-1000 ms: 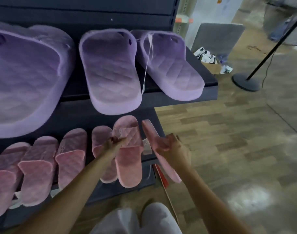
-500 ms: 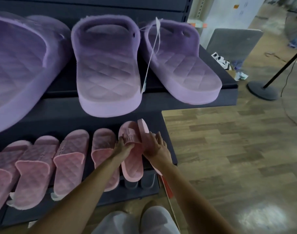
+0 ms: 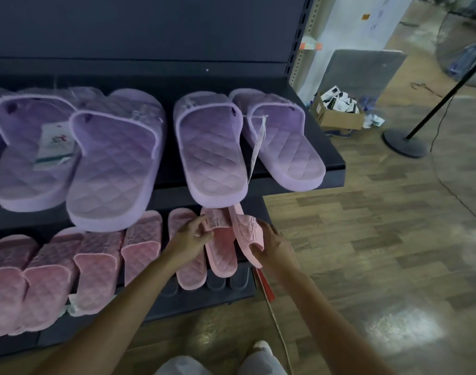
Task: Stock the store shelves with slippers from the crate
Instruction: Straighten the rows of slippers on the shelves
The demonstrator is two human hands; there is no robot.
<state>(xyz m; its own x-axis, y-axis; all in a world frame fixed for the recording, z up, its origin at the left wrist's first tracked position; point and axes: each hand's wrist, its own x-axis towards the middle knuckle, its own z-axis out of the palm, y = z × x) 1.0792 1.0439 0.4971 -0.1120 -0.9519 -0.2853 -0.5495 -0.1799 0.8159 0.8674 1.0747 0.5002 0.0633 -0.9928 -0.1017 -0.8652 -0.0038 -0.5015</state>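
Down at the right end of the lower shelf (image 3: 204,296), the left hand (image 3: 189,239) pinched the strap of a pink slipper (image 3: 222,255) lying flat there. The right hand (image 3: 276,246) gripped a second pink slipper (image 3: 246,231), tipped on edge against the first.

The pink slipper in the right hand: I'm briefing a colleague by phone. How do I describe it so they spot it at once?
Find the dark shelving unit with purple slippers on top, then drop to the lower shelf with its row of pink slippers. At that row's right end the right hand grips one pink slipper. Its neighbours lie flat; this one is held tilted.
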